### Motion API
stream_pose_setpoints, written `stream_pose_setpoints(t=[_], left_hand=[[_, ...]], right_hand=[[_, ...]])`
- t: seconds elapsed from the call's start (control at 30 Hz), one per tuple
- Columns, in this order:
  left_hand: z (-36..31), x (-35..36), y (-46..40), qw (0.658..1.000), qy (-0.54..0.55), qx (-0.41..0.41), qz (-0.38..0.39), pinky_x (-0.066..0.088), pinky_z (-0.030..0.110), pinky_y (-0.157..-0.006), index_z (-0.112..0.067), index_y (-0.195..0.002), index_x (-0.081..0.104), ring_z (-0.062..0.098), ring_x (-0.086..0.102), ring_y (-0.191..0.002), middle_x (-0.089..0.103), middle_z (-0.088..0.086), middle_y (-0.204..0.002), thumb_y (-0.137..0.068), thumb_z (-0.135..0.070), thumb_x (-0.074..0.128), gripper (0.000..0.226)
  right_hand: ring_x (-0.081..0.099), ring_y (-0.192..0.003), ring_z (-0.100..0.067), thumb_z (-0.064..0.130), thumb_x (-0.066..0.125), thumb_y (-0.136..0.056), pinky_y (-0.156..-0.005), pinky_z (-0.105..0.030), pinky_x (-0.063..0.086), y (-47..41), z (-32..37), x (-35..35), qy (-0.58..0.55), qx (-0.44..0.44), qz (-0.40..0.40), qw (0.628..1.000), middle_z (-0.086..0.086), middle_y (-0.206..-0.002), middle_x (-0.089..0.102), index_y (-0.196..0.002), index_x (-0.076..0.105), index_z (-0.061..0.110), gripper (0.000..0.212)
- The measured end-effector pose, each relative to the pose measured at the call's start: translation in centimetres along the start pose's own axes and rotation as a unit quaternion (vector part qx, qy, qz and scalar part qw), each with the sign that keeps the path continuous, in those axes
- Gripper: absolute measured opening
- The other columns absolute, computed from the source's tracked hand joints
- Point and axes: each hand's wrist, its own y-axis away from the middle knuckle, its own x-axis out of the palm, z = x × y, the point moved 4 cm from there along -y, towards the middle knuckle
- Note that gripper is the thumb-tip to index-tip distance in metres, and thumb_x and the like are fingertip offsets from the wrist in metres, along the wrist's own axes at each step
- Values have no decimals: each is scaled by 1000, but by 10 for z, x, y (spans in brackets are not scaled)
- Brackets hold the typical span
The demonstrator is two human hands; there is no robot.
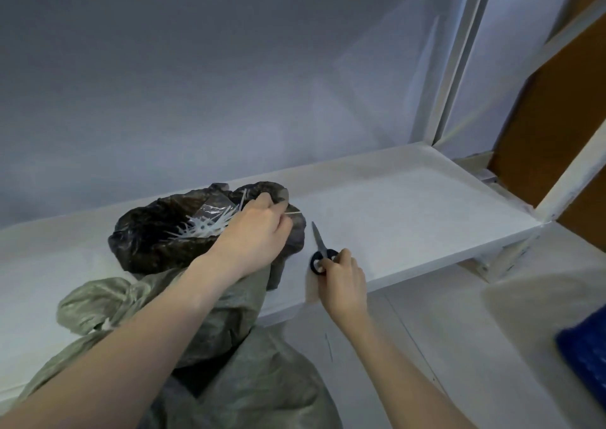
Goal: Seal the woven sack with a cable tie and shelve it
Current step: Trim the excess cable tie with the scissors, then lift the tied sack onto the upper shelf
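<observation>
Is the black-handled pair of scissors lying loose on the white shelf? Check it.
No: the right hand grips the black-handled pair of scissors by its handle loops, blades pointing away over the white shelf.

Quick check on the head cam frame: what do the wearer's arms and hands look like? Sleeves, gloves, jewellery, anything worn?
Both arms are bare along all that shows, with no sleeve edge in view. The left hand and right hand have no gloves. No watch, bracelet or ring can be seen on either, and no marks or tape. Fingernails are too small to judge.
</observation>
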Motion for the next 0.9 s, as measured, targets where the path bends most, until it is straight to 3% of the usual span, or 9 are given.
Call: stream_pose_setpoints(t=[0.1, 0.2, 0.33, 0.43, 0.53, 0.63, 0.73, 0.9], left_hand=[[-1, -18, 7, 998, 22, 25, -51, 41, 48, -94, -7, -137, 43, 35, 49, -105, 44, 9, -99, -99, -19, 34, 41], [9, -48, 15, 991, 58, 19, -119, 43, 41, -86, -11, -125, 58, 33, 54, -94, 50, 8, -95, -98, -18, 40, 33], [37, -95, 33, 977, 97, -19, -188, 28, 22, -61, -15, -106, 62, 6, 47, -63, 56, -2, -88, -94, -14, 48, 18], [65, -113, 45, 977, 96, -53, -185, 32, 13, -55, -18, -94, 64, 1, 46, -59, 62, -2, -86, -91, -16, 54, 11], [95, -110, 49, 972, 131, -106, -166, 39, 18, -67, -24, -81, 65, 12, 61, -76, 69, -1, -83, -86, -19, 63, 7], [113, -95, 44, 973, 150, -119, -131, 47, 21, -76, -24, -78, 68, 12, 66, -83, 70, -2, -79, -82, -19, 68, 6], [123, -79, 31, 977, 142, -115, -113, 49, 27, -86, -29, -78, 70, 10, 68, -89, 69, -10, -79, -83, -21, 67, 10], [133, -60, 20, 984, 78, -140, -78, 41, 42, -101, -42, -100, 69, 11, 61, -109, 72, -13, -108, -89, -27, 53, 24]], right_hand=[[57, -81, -40, 2, 54, -82, -69, -40, 42, -4, 15, -18, -27, 7, -38, 999, -19, -96, 54, -99, 65, 2, 21], [57, -86, -39, 2, 54, -78, -76, -41, 46, -15, 42, -49, -94, 8, -93, 991, -16, -104, 52, -106, 63, 6, 30], [60, -81, -33, -1, 51, -79, -77, -45, 50, -24, 90, -81, -231, -41, -126, 964, -8, -99, 50, -100, 63, 8, 26], [59, -88, -25, 1, 50, -85, -78, -38, 50, -24, 127, -89, -293, -98, -100, 946, -2, -98, 53, -100, 64, 10, 22], [56, -99, -22, 5, 49, -90, -79, -24, 44, -19, 152, -85, -303, -135, -62, 941, -3, -104, 60, -105, 64, 9, 22], [51, -103, -20, 8, 49, -91, -84, -30, 43, -16, 162, -70, -273, -152, -29, 949, -1, -107, 61, -110, 64, 13, 25], [48, -104, -17, 9, 48, -91, -83, -27, 40, -15, 158, -55, -265, -140, -1, 954, 1, -107, 61, -110, 64, 15, 26], [44, -99, -12, 7, 47, -91, -77, -16, 30, -16, 153, -44, -254, -139, 13, 957, 1, -107, 62, -108, 66, 15, 26]])
